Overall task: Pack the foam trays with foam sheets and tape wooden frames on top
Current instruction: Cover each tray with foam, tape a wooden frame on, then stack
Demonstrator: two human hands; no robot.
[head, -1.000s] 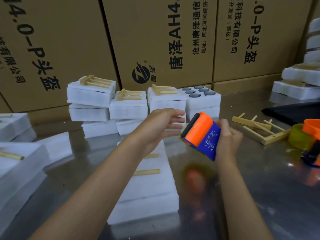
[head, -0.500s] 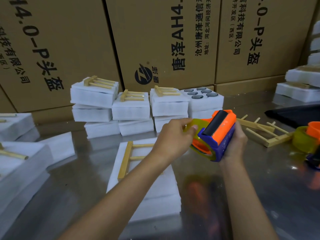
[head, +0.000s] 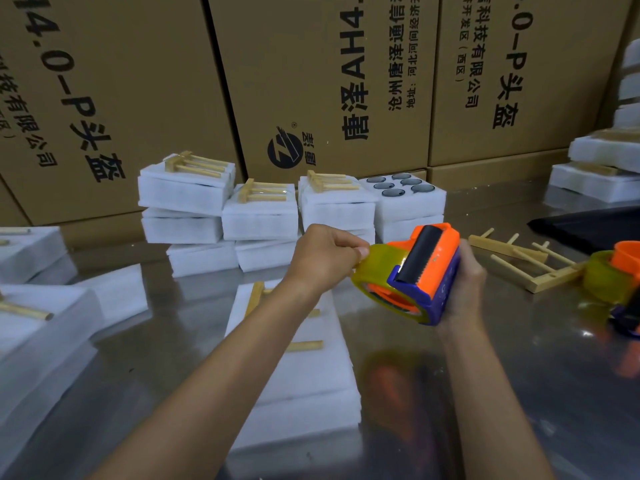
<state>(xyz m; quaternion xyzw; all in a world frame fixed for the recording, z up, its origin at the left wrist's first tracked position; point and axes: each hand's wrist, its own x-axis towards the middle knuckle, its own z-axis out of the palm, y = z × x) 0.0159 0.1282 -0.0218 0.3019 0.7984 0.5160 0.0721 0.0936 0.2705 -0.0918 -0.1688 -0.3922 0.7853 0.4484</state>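
My right hand (head: 462, 289) grips an orange and blue tape dispenser (head: 420, 271) loaded with a yellowish tape roll, held above the metal table (head: 485, 393). My left hand (head: 323, 259) pinches the tape at the roll's left edge. Below my left forearm lies a white foam tray (head: 304, 375) with a wooden frame (head: 258, 296) on top, partly hidden by the arm.
Finished foam packs with frames (head: 187, 188) are stacked at the back against cardboard boxes (head: 311, 81). One open tray with dark round parts (head: 403, 195) sits beside them. Loose wooden frames (head: 526, 261) and a second tape dispenser (head: 616, 275) lie right. More foam (head: 38, 327) lies left.
My right hand turned the dispenser so its roll faces left. My left hand went from open fingers to pinching the tape on the roll.
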